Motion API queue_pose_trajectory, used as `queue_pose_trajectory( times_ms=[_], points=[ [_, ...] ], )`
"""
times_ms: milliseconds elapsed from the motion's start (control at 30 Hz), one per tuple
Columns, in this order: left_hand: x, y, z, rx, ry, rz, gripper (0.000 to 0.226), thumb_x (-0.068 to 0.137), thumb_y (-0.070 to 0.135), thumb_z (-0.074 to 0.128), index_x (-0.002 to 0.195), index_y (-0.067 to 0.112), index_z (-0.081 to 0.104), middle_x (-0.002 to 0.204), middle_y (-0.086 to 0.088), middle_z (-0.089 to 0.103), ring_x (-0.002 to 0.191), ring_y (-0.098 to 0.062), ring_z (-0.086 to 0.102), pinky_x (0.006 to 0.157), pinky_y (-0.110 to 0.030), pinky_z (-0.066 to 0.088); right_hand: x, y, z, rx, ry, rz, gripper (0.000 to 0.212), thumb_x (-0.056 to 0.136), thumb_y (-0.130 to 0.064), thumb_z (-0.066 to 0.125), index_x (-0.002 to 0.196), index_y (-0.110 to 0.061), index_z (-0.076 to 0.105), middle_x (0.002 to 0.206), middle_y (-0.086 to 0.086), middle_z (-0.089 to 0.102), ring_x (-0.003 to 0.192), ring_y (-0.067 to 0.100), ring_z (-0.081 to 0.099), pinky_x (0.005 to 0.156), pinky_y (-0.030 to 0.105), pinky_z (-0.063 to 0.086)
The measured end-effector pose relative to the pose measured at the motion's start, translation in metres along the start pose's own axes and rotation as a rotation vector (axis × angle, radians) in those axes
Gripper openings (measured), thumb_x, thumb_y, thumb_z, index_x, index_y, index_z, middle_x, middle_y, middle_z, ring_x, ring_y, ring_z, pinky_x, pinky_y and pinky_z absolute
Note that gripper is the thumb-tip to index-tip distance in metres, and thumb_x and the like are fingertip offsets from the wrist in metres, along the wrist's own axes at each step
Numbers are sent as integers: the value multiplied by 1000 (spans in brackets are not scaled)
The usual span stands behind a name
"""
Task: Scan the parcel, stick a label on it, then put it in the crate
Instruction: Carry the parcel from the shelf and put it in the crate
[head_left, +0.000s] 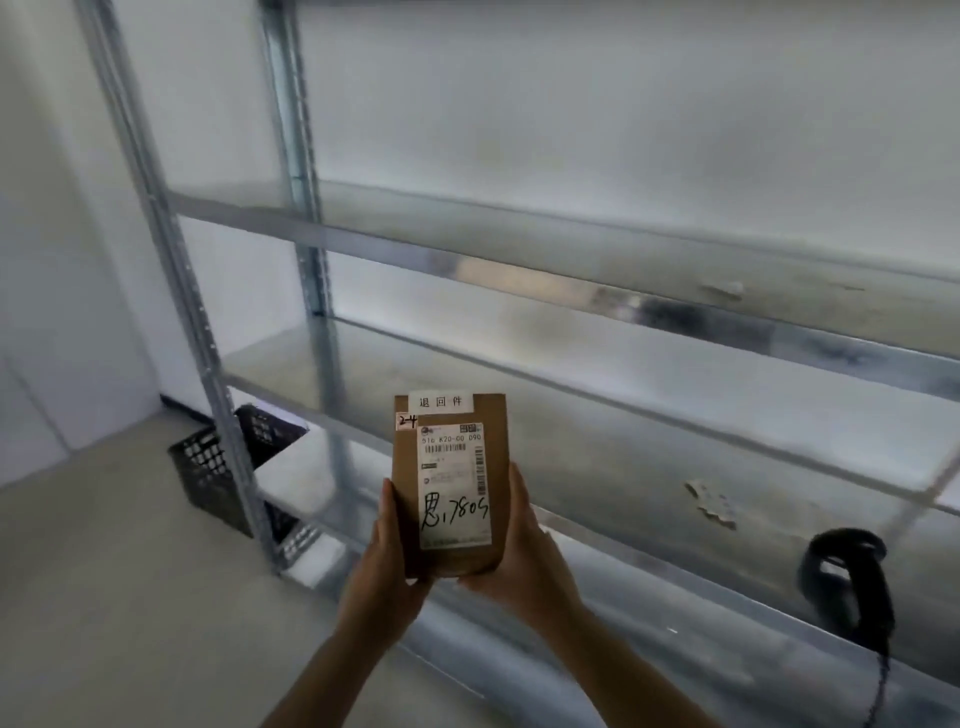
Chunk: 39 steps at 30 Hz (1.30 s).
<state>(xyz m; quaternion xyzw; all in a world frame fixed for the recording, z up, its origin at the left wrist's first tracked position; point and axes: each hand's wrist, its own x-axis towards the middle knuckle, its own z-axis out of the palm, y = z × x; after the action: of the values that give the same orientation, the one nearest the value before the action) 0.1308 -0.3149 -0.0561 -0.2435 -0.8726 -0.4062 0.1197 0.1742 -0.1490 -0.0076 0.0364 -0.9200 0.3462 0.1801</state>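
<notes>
A small brown cardboard parcel (497, 470) is held upright in front of me by both hands. My left hand (387, 561) grips its left edge and bottom; my right hand (524, 551) grips its right edge and bottom. A white shipping label with barcodes and black handwriting covers the parcel's face, a white strip label (441, 401) sits at its top, and a tiny tag sits at the upper left. A black handheld scanner (852, 582) with a cable rests on the shelf at the right. A black slotted crate (208, 467) stands on the floor at the left.
A metal shelving rack (571, 249) with several shelves fills the view ahead; one upright post (228, 431) stands in front of the crate. A torn scrap of paper (711, 501) lies on the shelf near the scanner. White walls are at the left.
</notes>
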Motion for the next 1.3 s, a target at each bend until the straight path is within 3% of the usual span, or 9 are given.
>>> queue_pose_trajectory(
  times_ms=[100,200,267,400,567,833,1067,1167,1300],
  points=[
    [7,-40,-66,52,82,-117,116,73,34,74,147,18,-13,148,-12,36,127,-24,49,98,-38,49,42,-50,47,8,-49,-56,120,58,-59,75,146,-28,0,136,-6,47,110,11,59,78,31,59],
    [8,-90,-140,101,103,-185,117,70,42,74,146,24,-13,148,-6,37,124,-25,51,93,-45,53,76,-108,104,26,-80,-101,123,58,-50,79,145,-27,-4,137,-7,47,111,13,60,79,28,58],
    [9,-119,-190,152,132,-224,118,70,40,74,146,25,-14,147,-7,39,124,-26,52,92,-43,53,98,-148,143,82,-108,-90,126,53,-51,79,146,-29,-4,137,-6,47,114,14,59,81,36,59],
    [3,-173,-275,235,179,-247,118,71,31,77,147,16,-12,147,-14,38,125,-32,50,96,-40,49,132,-224,208,188,-147,-121,125,52,-45,83,146,-32,2,137,-9,47,116,11,56,85,34,57],
    [-7,-245,-348,300,209,-294,120,72,32,75,145,11,-17,145,-17,40,118,-35,55,89,-39,50,164,-289,287,197,-210,-152,130,46,-44,78,146,-34,-3,141,-7,45,121,19,54,89,51,53],
    [-2,-380,-423,254,215,-426,120,70,20,77,145,22,-17,140,-19,44,114,-35,57,88,-42,53,221,-354,422,194,-347,-143,129,53,-41,78,146,-29,-10,144,-4,41,126,17,49,97,39,50],
    [68,-502,-534,272,187,-433,120,74,20,74,143,16,-23,149,-13,32,128,-29,45,99,-38,46,335,-431,545,265,-335,-153,122,50,-38,82,141,-37,0,121,-19,47,106,4,54,81,27,56],
    [103,-539,-590,287,212,-390,121,74,23,75,143,17,-24,149,-12,33,131,-27,42,102,-38,45,386,-479,573,264,-301,-166,123,47,-41,80,139,-42,-1,123,-17,48,107,11,56,77,32,59],
    [142,-587,-640,270,218,-359,121,75,26,74,143,21,-26,151,-10,29,130,-27,43,99,-40,47,438,-518,613,194,-255,-169,134,47,-45,80,145,-33,-10,135,-5,46,113,14,55,83,37,58]
  ],
)
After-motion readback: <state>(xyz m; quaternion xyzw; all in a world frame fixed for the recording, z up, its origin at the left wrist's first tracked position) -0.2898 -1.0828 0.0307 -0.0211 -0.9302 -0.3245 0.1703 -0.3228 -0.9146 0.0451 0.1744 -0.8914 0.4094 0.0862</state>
